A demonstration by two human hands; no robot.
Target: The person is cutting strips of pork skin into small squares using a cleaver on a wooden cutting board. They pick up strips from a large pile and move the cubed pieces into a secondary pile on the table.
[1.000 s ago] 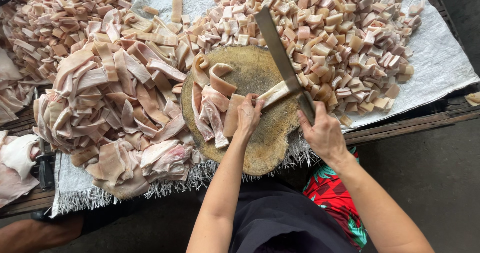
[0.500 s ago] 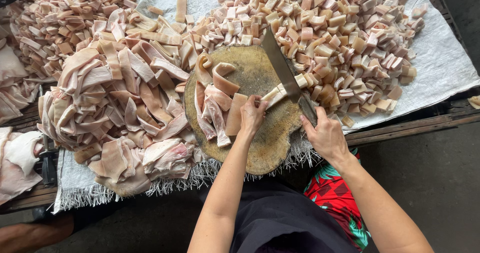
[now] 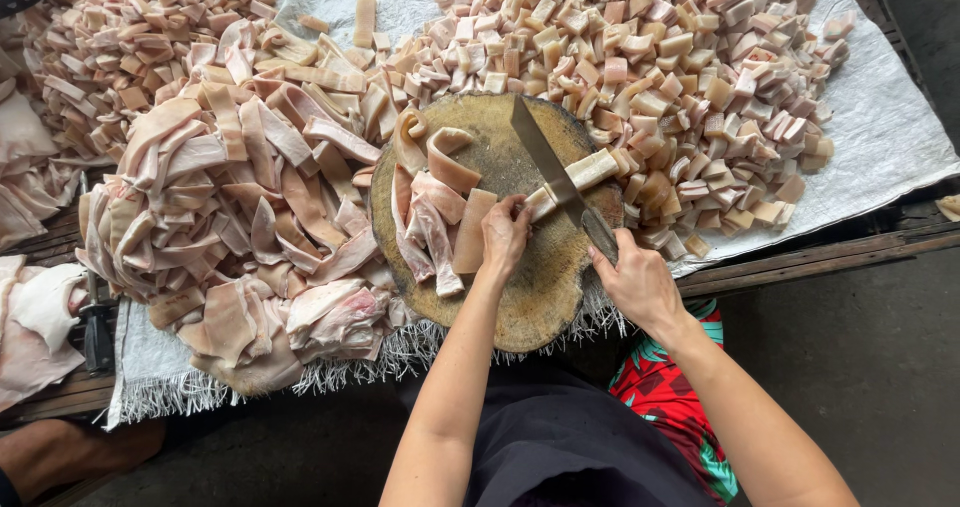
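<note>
Gripping cleaver, right hand cuts pork strip; left hand pins strip on round block.

Open-air meat-prep stall, rough wooden desk under white woven sacking, round log chopping block, heaps of pork-skin strips and cut cubes, bare concrete floor.

Both forearms are bare to the elbow, with no sleeves, gloves, watch or rings visible on the left hand or the right hand. A dark, plain garment, possibly an apron, covers the lap. Beneath it shows red fabric with a green and blue leafy print.
</note>
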